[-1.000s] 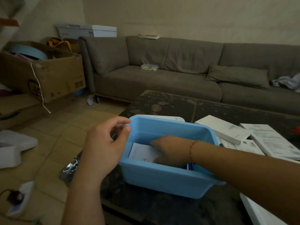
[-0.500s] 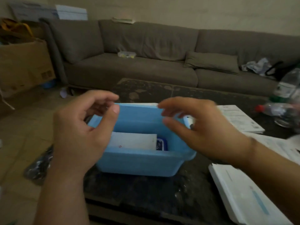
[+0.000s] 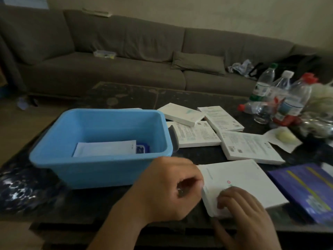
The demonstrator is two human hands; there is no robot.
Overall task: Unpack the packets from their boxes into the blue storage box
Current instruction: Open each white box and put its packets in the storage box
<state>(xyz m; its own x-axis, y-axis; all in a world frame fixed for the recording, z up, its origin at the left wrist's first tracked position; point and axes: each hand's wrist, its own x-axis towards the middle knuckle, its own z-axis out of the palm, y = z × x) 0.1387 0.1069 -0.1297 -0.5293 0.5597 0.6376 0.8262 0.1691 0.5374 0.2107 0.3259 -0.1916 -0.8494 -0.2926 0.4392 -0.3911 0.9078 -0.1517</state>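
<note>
The blue storage box point(image 3: 100, 170) stands on the dark table, holding a white packet point(image 3: 104, 147) and a small blue packet point(image 3: 142, 149). To its right, near the table's front edge, lies a flat white box point(image 3: 239, 179). My left hand point(image 3: 169, 188) has its fingers curled at the box's left edge. My right hand point(image 3: 246, 212) grips the box's near left corner, thumb beneath it. Several more flat white boxes point(image 3: 196, 134) lie spread behind it.
A purple box point(image 3: 306, 188) lies at the right. Plastic water bottles point(image 3: 292, 98) and wrappers crowd the far right corner. A grey sofa point(image 3: 126, 51) runs behind the table. A crumpled dark plastic bag point(image 3: 18, 188) sits left of the blue box.
Both hands left the blue storage box and moved right and down onto the nearest white box. The view swung right, bringing the boxes and bottles into sight.
</note>
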